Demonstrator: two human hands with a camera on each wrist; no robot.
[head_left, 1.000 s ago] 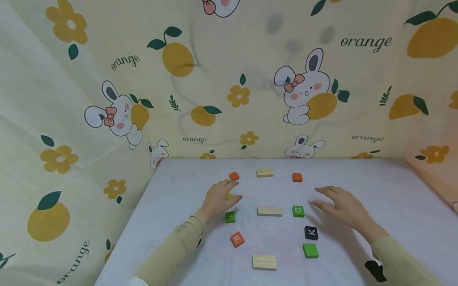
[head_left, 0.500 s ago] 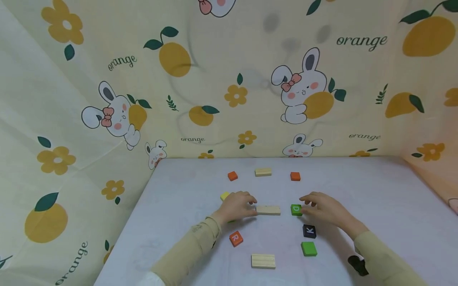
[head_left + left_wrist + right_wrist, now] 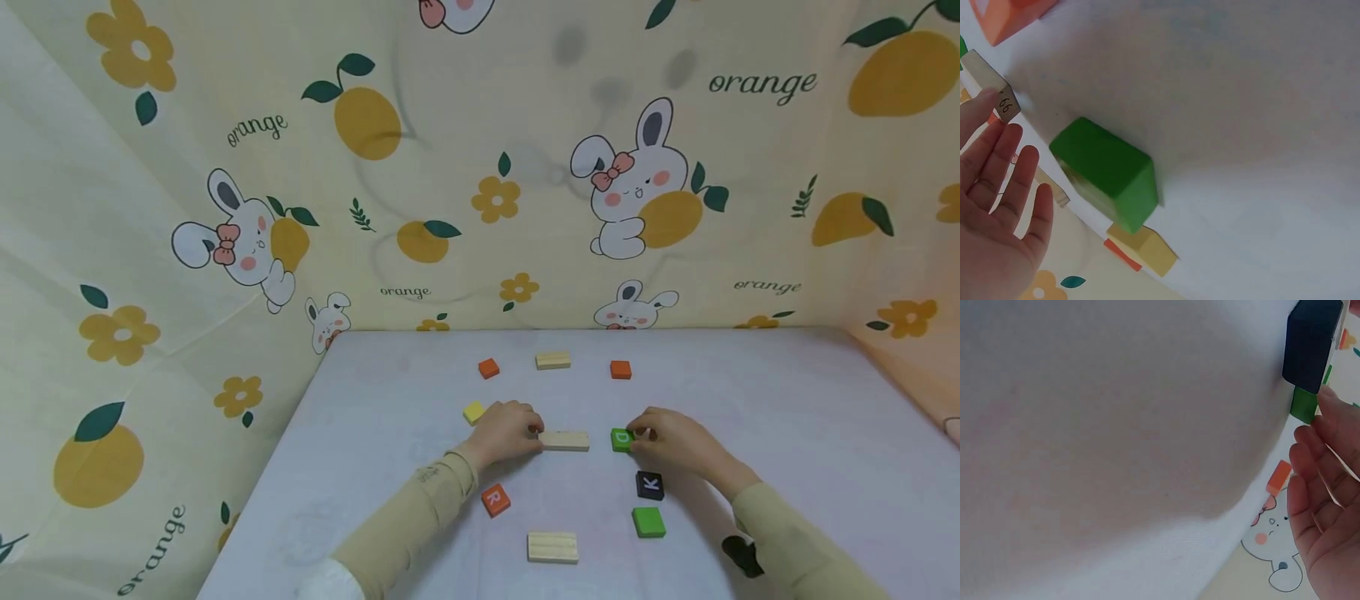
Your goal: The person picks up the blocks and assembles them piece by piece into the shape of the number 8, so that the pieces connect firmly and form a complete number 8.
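My left hand (image 3: 506,433) pinches the left end of a pale wooden block (image 3: 566,441) at the middle of the white table. In the left wrist view, printed digits show on that wooden block's (image 3: 1007,103) end, by the thumb. With thumb and forefinger my right hand (image 3: 678,437) pinches a green letter D tile (image 3: 620,440), which lies on the table. A black K tile (image 3: 649,485) lies just in front of it. Another green tile (image 3: 1107,159), hidden by the left hand in the head view, shows in the left wrist view.
Around them lie a yellow tile (image 3: 474,412), an orange R tile (image 3: 496,500) and a plain green tile (image 3: 648,522). A grooved wooden block (image 3: 552,547) lies in front. Another wooden block (image 3: 552,360) lies at the back, between two orange tiles (image 3: 489,368). A printed cloth (image 3: 450,167) hangs behind.
Both hands have moved inward: the left from near the yellow tile to the middle wooden block, the right to the D tile. Both now pinch these, and the pieces look unmoved.
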